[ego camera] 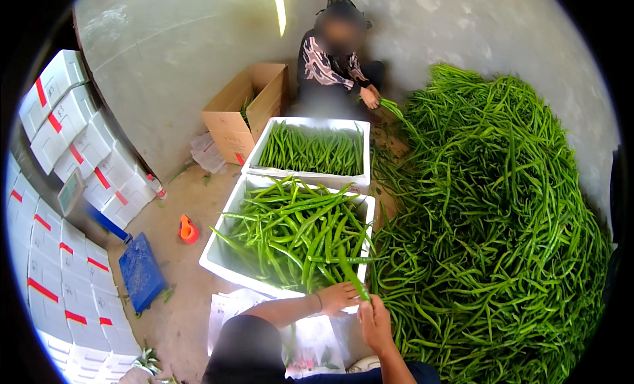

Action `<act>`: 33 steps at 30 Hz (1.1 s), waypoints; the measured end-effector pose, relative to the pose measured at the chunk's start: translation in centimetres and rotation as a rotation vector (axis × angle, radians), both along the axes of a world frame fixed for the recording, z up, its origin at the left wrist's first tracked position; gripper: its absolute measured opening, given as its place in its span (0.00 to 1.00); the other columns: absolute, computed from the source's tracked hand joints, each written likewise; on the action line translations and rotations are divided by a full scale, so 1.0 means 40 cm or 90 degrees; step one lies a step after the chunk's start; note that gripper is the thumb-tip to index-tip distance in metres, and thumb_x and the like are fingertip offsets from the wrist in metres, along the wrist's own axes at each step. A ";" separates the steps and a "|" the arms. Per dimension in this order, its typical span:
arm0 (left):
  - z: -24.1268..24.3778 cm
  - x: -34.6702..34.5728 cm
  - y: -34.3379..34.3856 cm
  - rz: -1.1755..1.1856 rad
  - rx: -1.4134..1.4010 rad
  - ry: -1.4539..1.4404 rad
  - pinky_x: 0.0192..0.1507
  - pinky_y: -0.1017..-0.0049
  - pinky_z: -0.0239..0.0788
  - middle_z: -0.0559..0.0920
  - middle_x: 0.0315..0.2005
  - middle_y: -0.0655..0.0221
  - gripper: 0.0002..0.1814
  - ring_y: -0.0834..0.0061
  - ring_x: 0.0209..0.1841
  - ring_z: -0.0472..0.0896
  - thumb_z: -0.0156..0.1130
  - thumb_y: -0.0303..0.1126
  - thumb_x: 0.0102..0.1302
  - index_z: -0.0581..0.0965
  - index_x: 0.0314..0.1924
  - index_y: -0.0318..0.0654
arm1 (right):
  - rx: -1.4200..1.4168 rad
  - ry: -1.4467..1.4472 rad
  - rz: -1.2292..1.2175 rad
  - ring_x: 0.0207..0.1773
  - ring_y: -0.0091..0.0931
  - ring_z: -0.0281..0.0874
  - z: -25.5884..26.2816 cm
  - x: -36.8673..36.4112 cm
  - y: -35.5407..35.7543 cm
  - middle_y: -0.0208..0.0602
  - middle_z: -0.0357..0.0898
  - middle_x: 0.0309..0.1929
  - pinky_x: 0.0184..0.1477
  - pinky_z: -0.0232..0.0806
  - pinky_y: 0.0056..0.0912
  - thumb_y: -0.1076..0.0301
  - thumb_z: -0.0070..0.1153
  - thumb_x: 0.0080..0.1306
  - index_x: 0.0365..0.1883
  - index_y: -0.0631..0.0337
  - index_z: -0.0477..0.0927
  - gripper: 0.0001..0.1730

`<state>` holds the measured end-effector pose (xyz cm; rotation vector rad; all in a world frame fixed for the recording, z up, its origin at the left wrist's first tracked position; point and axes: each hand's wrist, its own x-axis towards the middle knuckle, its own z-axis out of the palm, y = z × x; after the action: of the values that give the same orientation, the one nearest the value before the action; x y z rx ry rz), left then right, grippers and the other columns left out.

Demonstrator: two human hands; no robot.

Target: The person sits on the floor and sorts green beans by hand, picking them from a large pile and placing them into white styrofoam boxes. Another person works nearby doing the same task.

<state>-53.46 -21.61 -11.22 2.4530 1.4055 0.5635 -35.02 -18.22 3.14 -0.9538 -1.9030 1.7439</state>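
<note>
Long green chili peppers (pixel 297 230) lie jumbled in a white foam box (pixel 218 250) in front of me. My right hand (pixel 375 322) grips a green chili pepper (pixel 352 275) by its lower end, just off the box's near right corner. Beside it, my left hand (pixel 339 299) rests at the box's near edge with its fingers bent; whether it holds anything cannot be told. Behind stands a second foam box (pixel 367 151) with chili peppers (pixel 312 148) laid in neat rows. A large heap of loose chili peppers (pixel 485 220) covers the floor on the right.
A person (pixel 332 62) sits by the wall, hands on some peppers. A cardboard box (pixel 228 131) stands beside them. Leftward are an orange tape dispenser (pixel 188 229), a blue platform scale (pixel 142 271), a plastic bottle (pixel 157 187) and stacked foam boxes (pixel 74 285). Printed sheets (pixel 317 339) lie near me.
</note>
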 end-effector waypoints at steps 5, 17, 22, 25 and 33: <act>0.017 0.000 -0.008 0.038 -0.011 0.009 0.67 0.53 0.49 0.65 0.63 0.61 0.31 0.55 0.67 0.59 0.64 0.42 0.57 0.69 0.61 0.43 | -0.175 0.274 -0.159 0.41 0.23 0.71 -0.037 -0.007 0.036 0.33 0.73 0.40 0.45 0.67 0.31 0.63 0.42 0.73 0.44 0.65 0.71 0.13; 0.222 0.352 -0.124 0.306 -0.267 -0.946 0.40 0.79 0.68 0.76 0.32 0.72 0.16 0.82 0.35 0.74 0.52 0.29 0.70 0.69 0.56 0.35 | -0.335 0.130 -0.077 0.51 0.26 0.72 -0.049 0.144 -0.009 0.36 0.75 0.50 0.44 0.68 0.25 0.59 0.46 0.72 0.60 0.64 0.68 0.23; 0.312 0.210 -0.138 0.117 -0.322 -1.484 0.29 0.81 0.57 0.66 0.21 0.78 0.15 0.84 0.22 0.61 0.47 0.42 0.73 0.70 0.50 0.40 | -0.054 0.062 -0.241 0.65 0.34 0.63 0.042 0.221 -0.055 0.44 0.63 0.64 0.62 0.60 0.41 0.49 0.41 0.72 0.63 0.64 0.65 0.30; 0.346 0.145 -0.130 0.088 -0.365 -1.512 0.25 0.80 0.51 0.59 0.16 0.79 0.17 0.84 0.18 0.55 0.45 0.51 0.71 0.70 0.40 0.47 | 0.098 -0.022 -0.333 0.59 0.33 0.67 0.052 0.355 -0.109 0.42 0.67 0.58 0.58 0.64 0.40 0.53 0.42 0.73 0.60 0.63 0.66 0.26; 0.572 -0.193 -0.076 0.249 -0.002 -1.274 0.19 0.81 0.50 0.58 0.15 0.81 0.21 0.85 0.16 0.56 0.39 0.52 0.73 0.68 0.51 0.44 | 0.468 -0.199 -0.392 0.52 0.31 0.68 0.067 0.457 -0.223 0.40 0.69 0.53 0.55 0.62 0.32 0.69 0.54 0.64 0.59 0.62 0.66 0.25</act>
<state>-61.20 -24.64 11.66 0.4974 0.7036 2.0547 -16.75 -27.13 5.80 -1.3408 -1.9017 0.5057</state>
